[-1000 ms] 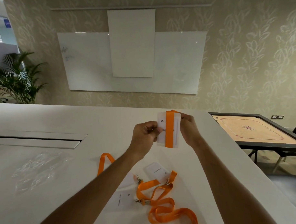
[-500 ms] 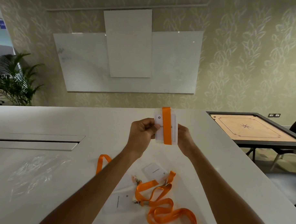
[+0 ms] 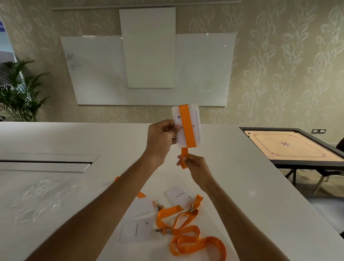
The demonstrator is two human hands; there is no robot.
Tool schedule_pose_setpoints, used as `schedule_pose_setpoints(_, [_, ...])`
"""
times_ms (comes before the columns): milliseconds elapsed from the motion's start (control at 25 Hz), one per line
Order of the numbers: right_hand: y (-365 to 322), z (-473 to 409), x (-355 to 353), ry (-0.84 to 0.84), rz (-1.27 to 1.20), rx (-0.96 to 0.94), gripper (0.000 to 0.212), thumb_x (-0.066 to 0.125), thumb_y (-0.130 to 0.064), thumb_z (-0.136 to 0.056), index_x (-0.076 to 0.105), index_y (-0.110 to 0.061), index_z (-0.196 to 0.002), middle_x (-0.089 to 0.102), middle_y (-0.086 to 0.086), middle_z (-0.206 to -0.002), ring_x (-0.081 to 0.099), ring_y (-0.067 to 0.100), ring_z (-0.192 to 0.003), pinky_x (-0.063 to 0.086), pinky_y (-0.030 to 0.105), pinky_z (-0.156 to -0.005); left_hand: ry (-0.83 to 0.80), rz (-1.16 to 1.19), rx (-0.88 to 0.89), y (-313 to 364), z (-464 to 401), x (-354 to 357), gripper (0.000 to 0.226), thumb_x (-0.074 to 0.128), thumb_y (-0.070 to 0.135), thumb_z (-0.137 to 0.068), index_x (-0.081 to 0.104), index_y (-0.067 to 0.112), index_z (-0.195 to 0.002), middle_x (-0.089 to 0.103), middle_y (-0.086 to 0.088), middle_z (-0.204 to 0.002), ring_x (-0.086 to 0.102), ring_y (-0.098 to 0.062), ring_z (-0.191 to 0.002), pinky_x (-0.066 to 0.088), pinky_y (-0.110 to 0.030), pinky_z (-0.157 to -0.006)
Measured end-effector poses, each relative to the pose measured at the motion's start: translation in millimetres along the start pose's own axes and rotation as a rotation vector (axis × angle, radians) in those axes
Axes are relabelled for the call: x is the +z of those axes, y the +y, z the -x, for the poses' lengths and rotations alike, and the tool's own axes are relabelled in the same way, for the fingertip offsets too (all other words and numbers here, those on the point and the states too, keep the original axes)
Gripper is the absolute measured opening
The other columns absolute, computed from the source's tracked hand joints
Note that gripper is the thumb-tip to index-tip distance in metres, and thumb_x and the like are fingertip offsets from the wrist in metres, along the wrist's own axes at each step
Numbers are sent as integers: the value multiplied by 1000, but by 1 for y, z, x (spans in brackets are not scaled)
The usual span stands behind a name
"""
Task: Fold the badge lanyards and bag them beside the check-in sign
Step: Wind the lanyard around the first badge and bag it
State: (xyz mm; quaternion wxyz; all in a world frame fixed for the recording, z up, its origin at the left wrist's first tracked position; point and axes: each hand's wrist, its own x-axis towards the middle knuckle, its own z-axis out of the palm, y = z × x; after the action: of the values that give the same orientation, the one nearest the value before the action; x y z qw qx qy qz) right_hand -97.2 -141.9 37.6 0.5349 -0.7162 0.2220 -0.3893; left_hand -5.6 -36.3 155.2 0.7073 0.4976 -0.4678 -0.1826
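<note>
My left hand (image 3: pixel 160 138) grips a clear badge holder (image 3: pixel 195 119) upright above the white table (image 3: pixel 234 171), with an orange lanyard strap (image 3: pixel 187 127) wound lengthwise round it. Just below, my right hand (image 3: pixel 193 164) pinches the strap's loose end (image 3: pixel 184 157). More orange lanyards (image 3: pixel 194 238) lie tangled on the table near me, clipped to two flat badges (image 3: pixel 137 229) (image 3: pixel 179 196). Clear plastic bags (image 3: pixel 42 198) lie crumpled at the left.
A long cable hatch (image 3: pixel 41 162) is set into the table at the left. A carrom board (image 3: pixel 291 147) on a dark stand sits to the right beyond the table edge. Whiteboards (image 3: pixel 146 51) hang on the far wall and a potted palm (image 3: pixel 16 89) stands at left.
My right hand has left the badge's right edge and dropped below it, pulling the strap's loose end downward. My left hand has lifted the wrapped badge slightly higher.
</note>
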Motion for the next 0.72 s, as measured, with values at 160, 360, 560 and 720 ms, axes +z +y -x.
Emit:
schedule_pose_setpoints(160, [6, 8, 3, 78, 48, 36, 24, 48, -20, -98, 70, -11, -90, 68, -2, -80, 61, 4, -74, 47, 18, -71, 47, -38, -9, 4, -10, -5, 16, 57, 9, -91, 68, 21, -95, 70, 5, -96, 69, -12, -88, 59, -27, -72])
schedule_pose_setpoints(360, [8, 20, 5, 100, 213, -6, 25, 51, -20, -97, 70, -13, -83, 65, -11, -75, 60, -10, -69, 44, 4, -63, 144, -94, -51, -3, -20, -14, 14, 59, 10, -91, 68, 14, -100, 69, -5, -104, 67, -22, -96, 57, -37, -82])
schedule_pose_setpoints(560, [3, 42, 11, 2, 329, 27, 26, 53, -26, -96, 66, -24, -73, 65, -8, -75, 63, 11, -69, 47, 17, -67, 210, -161, -57, -8, -31, -27, 11, 60, 11, -90, 68, 17, -97, 69, -4, -105, 66, -24, -97, 56, -42, -85])
schedule_pose_setpoints(720, [-17, 69, 16, -62, 332, -33, 29, 55, -29, -94, 65, -29, -68, 62, -11, -63, 57, 1, -56, 46, 12, -55, 255, -198, -102, -21, -34, -37, 10, 62, 12, -89, 67, 21, -91, 68, 3, -95, 66, -18, -91, 57, -40, -84])
